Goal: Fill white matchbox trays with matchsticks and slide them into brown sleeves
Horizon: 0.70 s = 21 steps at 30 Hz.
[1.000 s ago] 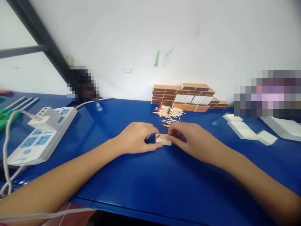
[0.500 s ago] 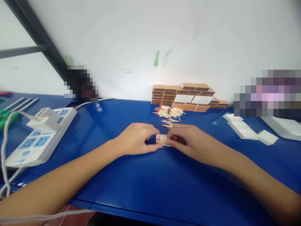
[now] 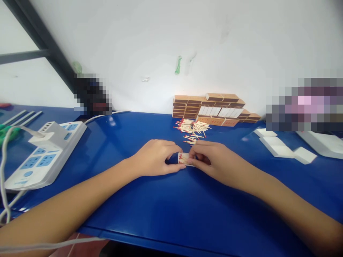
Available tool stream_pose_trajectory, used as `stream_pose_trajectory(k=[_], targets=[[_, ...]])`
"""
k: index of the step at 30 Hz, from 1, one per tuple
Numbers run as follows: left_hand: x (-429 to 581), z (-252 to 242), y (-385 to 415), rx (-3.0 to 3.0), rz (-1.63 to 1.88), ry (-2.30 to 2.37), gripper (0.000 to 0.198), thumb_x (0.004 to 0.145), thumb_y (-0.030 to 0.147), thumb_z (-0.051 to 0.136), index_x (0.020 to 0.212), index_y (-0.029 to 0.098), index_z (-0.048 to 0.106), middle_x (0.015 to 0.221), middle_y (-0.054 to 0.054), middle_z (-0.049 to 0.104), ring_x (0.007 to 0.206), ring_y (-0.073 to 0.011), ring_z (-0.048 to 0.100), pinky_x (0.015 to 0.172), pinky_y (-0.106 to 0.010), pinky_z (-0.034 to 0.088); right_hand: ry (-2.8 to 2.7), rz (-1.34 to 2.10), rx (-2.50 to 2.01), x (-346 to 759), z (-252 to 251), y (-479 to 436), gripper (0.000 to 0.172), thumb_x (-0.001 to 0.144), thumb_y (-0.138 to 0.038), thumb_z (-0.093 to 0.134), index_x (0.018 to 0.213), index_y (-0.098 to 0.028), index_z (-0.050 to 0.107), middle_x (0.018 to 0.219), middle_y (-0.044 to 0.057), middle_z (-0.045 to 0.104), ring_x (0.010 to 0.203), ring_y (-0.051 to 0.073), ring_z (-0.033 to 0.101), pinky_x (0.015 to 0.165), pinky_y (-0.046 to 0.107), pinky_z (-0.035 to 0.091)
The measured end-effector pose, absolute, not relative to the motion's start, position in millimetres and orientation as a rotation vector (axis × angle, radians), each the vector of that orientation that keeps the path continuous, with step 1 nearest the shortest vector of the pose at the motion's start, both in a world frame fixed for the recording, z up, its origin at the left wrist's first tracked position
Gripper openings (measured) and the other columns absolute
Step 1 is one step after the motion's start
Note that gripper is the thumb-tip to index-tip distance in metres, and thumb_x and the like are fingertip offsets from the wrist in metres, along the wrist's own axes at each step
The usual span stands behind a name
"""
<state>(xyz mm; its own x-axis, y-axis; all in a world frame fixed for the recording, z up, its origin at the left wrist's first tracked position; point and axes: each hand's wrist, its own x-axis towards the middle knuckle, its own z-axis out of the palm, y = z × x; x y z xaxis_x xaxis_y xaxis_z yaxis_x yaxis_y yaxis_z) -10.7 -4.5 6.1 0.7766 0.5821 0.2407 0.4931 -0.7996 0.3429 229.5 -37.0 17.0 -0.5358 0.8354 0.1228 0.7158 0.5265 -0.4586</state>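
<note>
From where I stand, the small white tray (image 3: 185,154) sits on the blue worktop (image 3: 160,210) between the two hands. The left hand (image 3: 155,157) is curved like a loose clamp, thumb at the near wall and fingers at the far one. The right hand (image 3: 214,157) bends over the other end, thumb and fingertips drawn close at the matches (image 3: 181,157) inside; I can't tell whether it grips one.

I'd expect the tray to be very light thin card that buckles if squeezed; best held lightly by its long walls. The matches look light, stiff and easily snapped, best pinched by the bare wood.

The tray's long axis runs from one hand to the other. The red heads lie toward the left hand, some sticks askew. Beyond the right hand's fingers lie loose matches (image 3: 194,126).
</note>
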Motion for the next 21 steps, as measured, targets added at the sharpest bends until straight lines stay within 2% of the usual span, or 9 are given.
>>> stream_pose_trajectory(k=[5,12,18,21], targets=[[-10.3,6.5,-4.4,2.713,0.508,0.826,0.031,0.094,0.047,0.068,0.085,0.018,0.063,0.076,0.003,0.062,0.067,-0.0120,0.056,0.061,-0.027,0.035,-2.447,0.571,-1.218,229.8,16.7,-36.6,0.010,0.101,-0.030,0.061,0.097,-0.023,0.068,0.084,0.001,0.063,0.076,0.017,0.058,0.068,0.029,0.042],[-9.9,7.5,-5.1,2.713,0.505,0.823,0.029,0.093,0.047,0.068,0.086,0.018,0.064,0.076,0.003,0.062,0.067,-0.0120,0.056,0.060,-0.027,0.035,-2.474,0.540,-1.263,230.3,14.4,-34.8,0.025,0.101,-0.036,0.062,0.081,-0.022,0.061,0.082,0.002,0.062,0.073,0.016,0.055,0.065,0.029,0.039],[-9.4,6.7,-4.9,2.722,0.513,0.812,0.029,0.094,0.047,0.068,0.087,0.018,0.065,0.076,0.003,0.063,0.066,-0.0114,0.056,0.060,-0.027,0.036,-2.430,0.519,-1.292,227.8,14.0,-35.0,0.015,0.101,-0.032,0.062,0.092,-0.022,0.067,0.082,0.001,0.062,0.075,0.017,0.057,0.066,0.029,0.039],[-9.6,6.9,-5.2,2.725,0.501,0.822,0.029,0.095,0.047,0.067,0.090,0.019,0.067,0.077,0.003,0.064,0.068,-0.0119,0.058,0.062,-0.027,0.037,-2.429,0.599,-1.222,223.9,14.6,-37.9,0.016,0.102,-0.029,0.059,0.093,-0.022,0.069,0.084,0.002,0.064,0.077,0.016,0.058,0.069,0.029,0.041]])
